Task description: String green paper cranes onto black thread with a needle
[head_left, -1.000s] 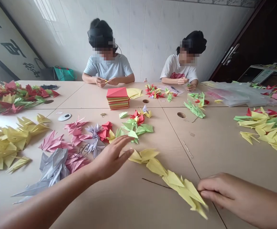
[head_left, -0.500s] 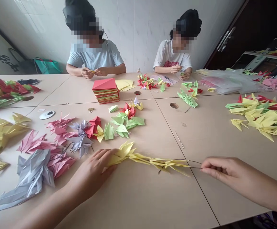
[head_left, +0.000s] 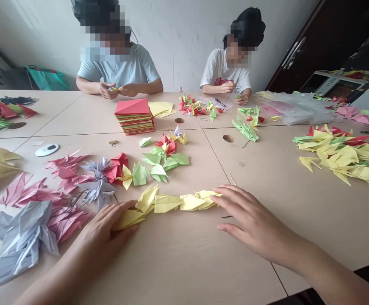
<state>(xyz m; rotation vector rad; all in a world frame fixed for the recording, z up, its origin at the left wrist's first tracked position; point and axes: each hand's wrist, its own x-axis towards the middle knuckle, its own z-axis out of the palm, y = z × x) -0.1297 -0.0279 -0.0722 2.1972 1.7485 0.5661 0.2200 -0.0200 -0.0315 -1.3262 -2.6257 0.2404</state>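
A row of folded yellow paper cranes (head_left: 168,203) lies strung together on the table before me. My left hand (head_left: 108,226) is closed around its left end, with yellow paper showing between the thumb and the fingers. At the other end my right hand (head_left: 251,224) has its fingers spread, the fingertips touching or just beside the last crane; I cannot tell which. A short bit of dark cord shows near the right thumb. Left of my left hand lie grey-lilac cranes (head_left: 28,233) and pink cranes (head_left: 70,220).
Green cranes (head_left: 159,171) and red ones sit just beyond the strand. Farther back stands a stack of coloured paper (head_left: 135,116). A heap of yellow cranes (head_left: 339,156) lies at the right. Two people (head_left: 120,70) sit across the table (head_left: 184,262), handling small items.
My right hand has let go of the cord and moved left to the strand's end, its fingers now spread. The strand sits more compactly, its cranes turned. The view has shifted slightly.
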